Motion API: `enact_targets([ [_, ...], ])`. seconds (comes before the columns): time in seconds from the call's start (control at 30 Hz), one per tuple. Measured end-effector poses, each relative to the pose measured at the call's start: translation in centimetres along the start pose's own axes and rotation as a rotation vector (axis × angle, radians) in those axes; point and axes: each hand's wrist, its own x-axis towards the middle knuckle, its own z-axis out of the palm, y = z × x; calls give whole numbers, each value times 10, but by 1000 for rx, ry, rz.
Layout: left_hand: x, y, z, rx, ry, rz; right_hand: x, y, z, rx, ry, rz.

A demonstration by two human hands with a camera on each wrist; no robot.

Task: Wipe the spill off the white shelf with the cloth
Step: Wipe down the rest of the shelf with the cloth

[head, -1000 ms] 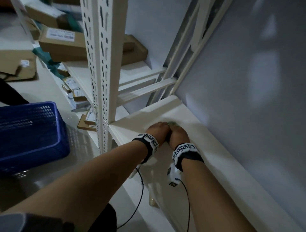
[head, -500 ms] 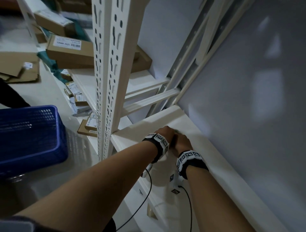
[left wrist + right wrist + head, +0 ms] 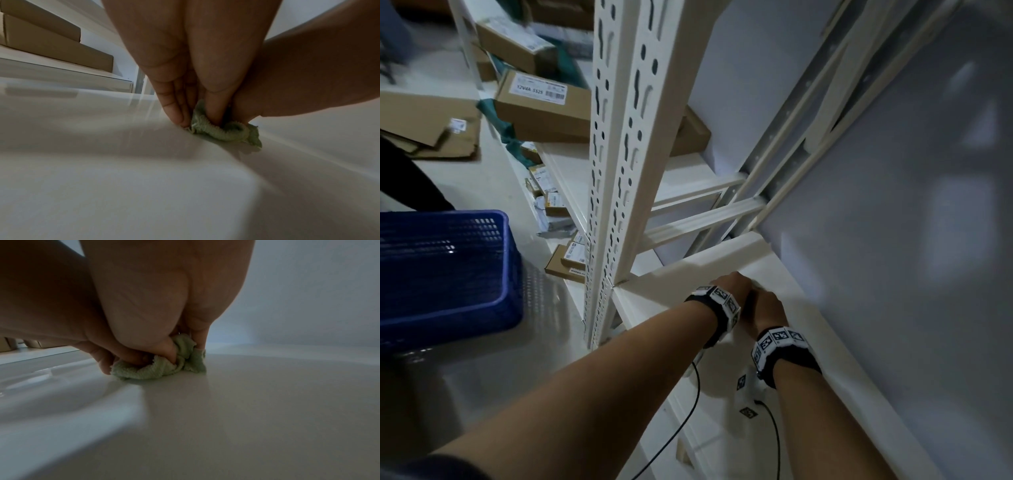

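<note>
A small bunched green cloth point(image 3: 222, 132) point(image 3: 158, 369) lies on the white shelf point(image 3: 722, 263) near the grey back wall. Both hands sit on it side by side. My left hand point(image 3: 197, 116) point(image 3: 732, 287) pinches the cloth's left end between thumb and fingers, fingertips point(image 3: 176, 116) down on the shelf. My right hand point(image 3: 185, 350) point(image 3: 767, 305) grips the right end, with its thumb dug into the folds. In the head view only a sliver of cloth point(image 3: 756, 283) shows between the hands. Glossy wet streaks point(image 3: 41, 371) lie on the shelf left of the cloth.
A perforated white upright post point(image 3: 619, 171) stands at the shelf's front left corner. Cardboard boxes point(image 3: 541, 102) sit on the neighbouring shelf beyond it. A blue plastic basket point(image 3: 445, 270) rests on the floor at left. The grey wall point(image 3: 893, 205) closes the right side.
Both hands stay together on the cloth and have slid slightly along the shelf away from the post. The head view has shifted.
</note>
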Motion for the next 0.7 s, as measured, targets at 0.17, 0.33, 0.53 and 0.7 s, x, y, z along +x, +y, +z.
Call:
enact_targets([
  [0.17,0,1,-6,34,-43,-21,-5,3,3,39,13,-48],
  [0.33,0,5,4,5,-44,-64,-13,12,4,44,-3,-74],
  [0.53,-36,41,25,19,11,-7,-59,50,19,88,97,-117],
  [0.7,-66,77,43,92,-66,-6,-92,76,15,82,82,-208],
])
